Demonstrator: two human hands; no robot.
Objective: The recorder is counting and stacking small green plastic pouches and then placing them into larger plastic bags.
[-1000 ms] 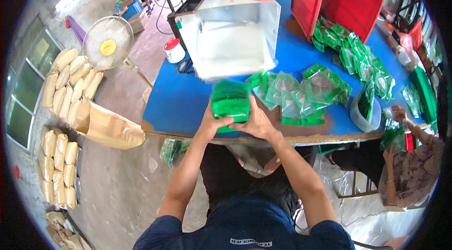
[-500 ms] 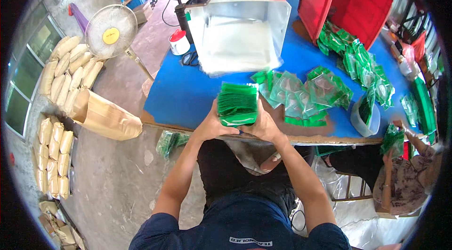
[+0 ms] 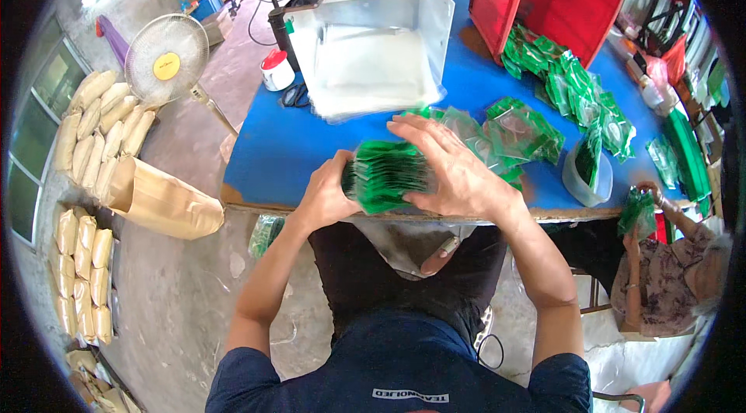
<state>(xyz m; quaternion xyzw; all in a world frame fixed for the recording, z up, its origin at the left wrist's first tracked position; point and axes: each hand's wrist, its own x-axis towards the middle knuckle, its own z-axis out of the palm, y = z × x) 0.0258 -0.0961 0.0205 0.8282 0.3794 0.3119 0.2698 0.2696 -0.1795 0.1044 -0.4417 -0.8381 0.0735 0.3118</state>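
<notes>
Just over the near edge of the blue table I hold a thick stack of green plastic packets [image 3: 388, 177], some edges blurred by motion. My left hand [image 3: 322, 189] grips the stack's left side. My right hand [image 3: 454, 164] spans its right end, thumb at the near side and fingers reaching over the far side. Loose flat packets, green and clear [image 3: 519, 133], lie beyond my right hand, partly covered by it. To their right, a small translucent tub [image 3: 588, 189] has green packets standing in it.
An open clear box [image 3: 311, 75] holding clear sheets stands at the back, beside a red-lidded white jar [image 3: 277, 71] and black scissors [image 3: 295, 96]. Green packets [image 3: 571, 79] spill from a tipped red crate [image 3: 497, 5]. At right a co-worker [image 3: 660, 281] handles packets. A fan [image 3: 167, 63] stands left.
My right hand has shifted from the stack's near right corner up over its right end, fingers spread wider. The stack has turned slightly in my hands. The whole view has shifted a little.
</notes>
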